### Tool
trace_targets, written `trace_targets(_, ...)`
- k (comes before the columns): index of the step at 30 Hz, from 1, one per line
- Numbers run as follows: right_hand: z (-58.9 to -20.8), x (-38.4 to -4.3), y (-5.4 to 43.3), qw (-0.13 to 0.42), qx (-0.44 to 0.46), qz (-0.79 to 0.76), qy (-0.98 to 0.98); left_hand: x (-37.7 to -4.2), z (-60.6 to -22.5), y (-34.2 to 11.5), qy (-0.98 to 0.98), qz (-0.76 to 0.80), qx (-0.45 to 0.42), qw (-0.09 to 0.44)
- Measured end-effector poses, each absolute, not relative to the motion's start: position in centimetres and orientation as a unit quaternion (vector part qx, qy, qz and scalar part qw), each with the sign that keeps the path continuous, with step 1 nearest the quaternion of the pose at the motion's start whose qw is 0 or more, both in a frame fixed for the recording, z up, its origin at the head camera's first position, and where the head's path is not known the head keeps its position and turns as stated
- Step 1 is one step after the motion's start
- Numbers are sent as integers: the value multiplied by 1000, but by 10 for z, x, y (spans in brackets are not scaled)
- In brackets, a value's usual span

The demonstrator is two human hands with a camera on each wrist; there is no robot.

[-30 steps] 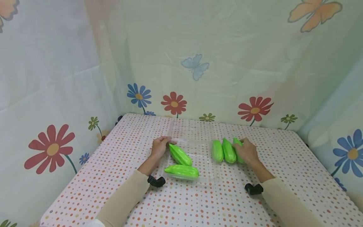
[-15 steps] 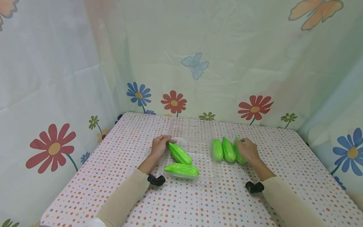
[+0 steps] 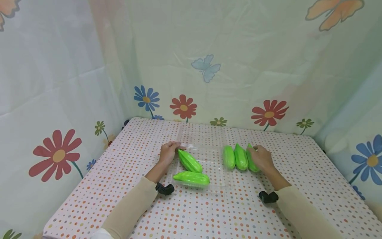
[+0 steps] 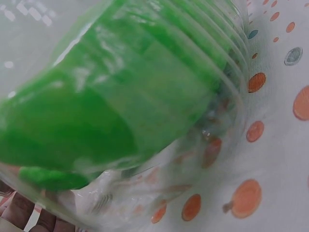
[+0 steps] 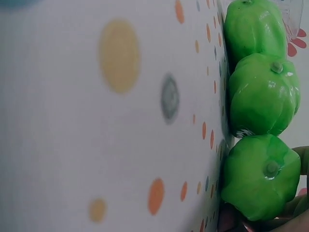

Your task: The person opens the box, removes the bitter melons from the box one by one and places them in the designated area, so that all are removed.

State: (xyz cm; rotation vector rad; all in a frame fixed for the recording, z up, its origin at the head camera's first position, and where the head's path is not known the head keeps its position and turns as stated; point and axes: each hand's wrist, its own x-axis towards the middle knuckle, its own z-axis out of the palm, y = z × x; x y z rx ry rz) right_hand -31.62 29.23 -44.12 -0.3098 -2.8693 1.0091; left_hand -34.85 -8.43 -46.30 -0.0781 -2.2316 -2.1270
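A clear plastic hinged box [image 3: 215, 172] lies on the table with its lid [image 3: 201, 135] folded back. Two bright green ribbed gourds are inside: one slanted gourd [image 3: 189, 161], and one lying crosswise [image 3: 192, 178] near the front wall. My left hand [image 3: 168, 154] grips the box's left edge near the hinge; its fingers [image 4: 19, 211] show beyond the clear wall. Right of the box, three similar gourds lie side by side: a left one [image 3: 229, 157], a middle one [image 3: 241, 158] and a right one [image 5: 260, 178]. My right hand [image 3: 262, 159] holds that right gourd, fingers curled around its side.
A dotted cloth [image 3: 191, 212] covers the table. Behind it hangs a flowered curtain [image 3: 167, 66], and more curtain stands at both sides. Each wrist wears a black camera, such as the left device [image 3: 164, 189].
The right hand shifts very slightly rightward with the right gourd, which shows a little more of itself. The left hand and the box stay where they were.
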Motion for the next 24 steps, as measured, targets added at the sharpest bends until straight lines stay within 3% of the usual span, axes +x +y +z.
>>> trace_targets(13,-434,-315,292,61,-99,324,-939,-345,-458,-83,-716,-696,-28,28)
trace_targets(24,-432,-316,284,154,-125,307,-931,-349,-463,-82,-714,-699,-21,31)
